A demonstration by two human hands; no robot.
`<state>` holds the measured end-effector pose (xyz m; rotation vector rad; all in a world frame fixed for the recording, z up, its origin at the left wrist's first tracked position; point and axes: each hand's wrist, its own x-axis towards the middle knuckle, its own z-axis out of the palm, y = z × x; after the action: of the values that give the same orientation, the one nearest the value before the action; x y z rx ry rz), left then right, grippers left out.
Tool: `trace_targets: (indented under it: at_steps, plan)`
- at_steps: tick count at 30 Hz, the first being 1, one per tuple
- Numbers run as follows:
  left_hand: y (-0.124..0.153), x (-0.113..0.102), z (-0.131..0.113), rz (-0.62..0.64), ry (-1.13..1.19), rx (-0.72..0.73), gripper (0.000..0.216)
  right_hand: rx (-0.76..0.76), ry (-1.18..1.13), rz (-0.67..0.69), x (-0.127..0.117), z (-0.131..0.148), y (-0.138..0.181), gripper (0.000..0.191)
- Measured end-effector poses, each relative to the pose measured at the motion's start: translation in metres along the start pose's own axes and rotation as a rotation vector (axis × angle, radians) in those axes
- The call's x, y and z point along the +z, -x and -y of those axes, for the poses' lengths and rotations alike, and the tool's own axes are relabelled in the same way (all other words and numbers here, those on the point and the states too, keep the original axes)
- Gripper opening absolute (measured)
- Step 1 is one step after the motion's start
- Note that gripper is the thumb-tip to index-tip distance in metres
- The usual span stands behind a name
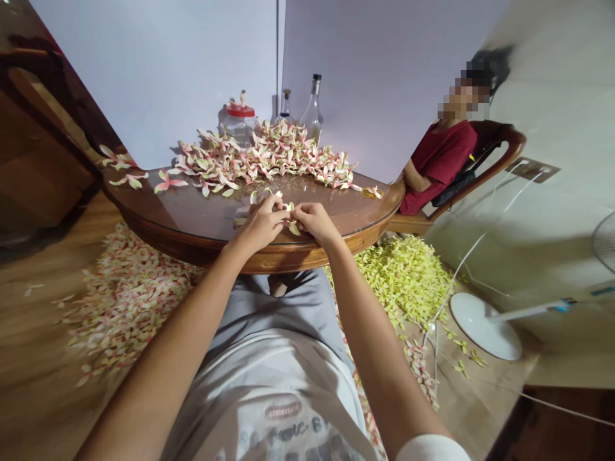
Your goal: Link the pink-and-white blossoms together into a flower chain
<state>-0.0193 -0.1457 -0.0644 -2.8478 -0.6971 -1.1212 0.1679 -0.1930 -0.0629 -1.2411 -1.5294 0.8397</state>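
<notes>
Over the front of the round brown table point(202, 214), my two hands meet with fingertips pinched together. Between them is a small artificial flower with pale cream-yellow petals point(294, 228). My left hand point(262, 224) pinches it from the left, its thumb pointing across to the right. On the other side my right hand point(314, 221) closes thumb and finger on the same flower; its centre is hidden by the fingers. A few loose pale petals point(254, 197) lie just beyond my left hand. Farther back spreads a heap of pink-and-white artificial flowers point(269, 153).
Behind the heap stand a red-lidded jar point(239, 121) and two glass bottles point(312, 112). Yellow bands point(372, 193) lie at the table's right. Pink flowers point(144, 288) and yellow-green ones point(403, 272) cover the floor. A person point(444, 153) sits right, near a fan base point(485, 325) and cables.
</notes>
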Motion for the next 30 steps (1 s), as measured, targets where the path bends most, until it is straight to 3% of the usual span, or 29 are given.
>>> trace_targets:
  at_steps: [9,19,23,25,27,30]
  plan:
    - [0.001,-0.005,-0.022,-0.001,-0.061,-0.067,0.022,-0.007,0.102,-0.05,0.001,-0.005,-0.005,0.03]
    - [0.003,0.003,-0.024,-0.081,-0.019,-0.247,0.019,-0.033,0.137,-0.063,0.004,-0.005,-0.007,0.033]
    - [-0.006,-0.002,-0.028,-0.121,0.031,-0.335,0.014,-0.133,0.134,-0.146,0.006,-0.002,0.001,0.026]
    - [-0.012,-0.007,-0.028,-0.125,0.075,-0.37,0.012,-0.206,0.143,-0.167,0.007,0.0,0.006,0.037]
    - [-0.017,-0.011,-0.025,-0.114,0.136,-0.403,0.008,-0.275,0.17,-0.154,0.007,0.002,0.009,0.043]
    - [-0.019,-0.015,-0.017,-0.054,0.242,-0.437,0.006,-0.348,0.241,-0.141,0.007,0.002,0.009,0.035]
